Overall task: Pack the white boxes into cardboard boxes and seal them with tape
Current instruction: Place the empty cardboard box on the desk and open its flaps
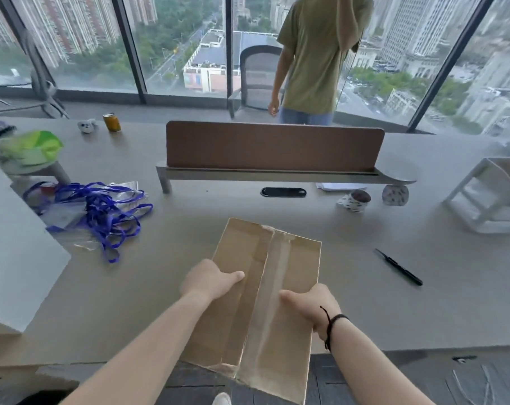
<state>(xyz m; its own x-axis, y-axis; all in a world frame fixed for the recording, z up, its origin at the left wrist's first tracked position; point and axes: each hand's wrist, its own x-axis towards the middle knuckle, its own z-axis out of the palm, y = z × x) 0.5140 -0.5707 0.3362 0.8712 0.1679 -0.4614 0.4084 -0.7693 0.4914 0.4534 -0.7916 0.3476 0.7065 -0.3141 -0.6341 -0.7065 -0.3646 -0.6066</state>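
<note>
A brown cardboard box (pixel 265 290), its flaps closed and a strip of clear tape running down the centre seam, is held over the table's front edge. My left hand (pixel 208 280) grips its left side with the thumb lying on top. My right hand (pixel 312 306) grips the right side, thumb on the taped flap, a dark cord around that wrist. A roll of printed tape (pixel 353 201) lies on the table at the back right. A large white box (pixel 17 258) stands at the left edge.
A black knife (pixel 398 267) lies on the grey table (pixel 423 302) to the right. Blue lanyards and plastic sleeves (pixel 99 213) are piled at the left. A brown desk divider (pixel 274 146) stands behind; a person (pixel 312 59) stands beyond it. A white rack (pixel 490 197) is at far right.
</note>
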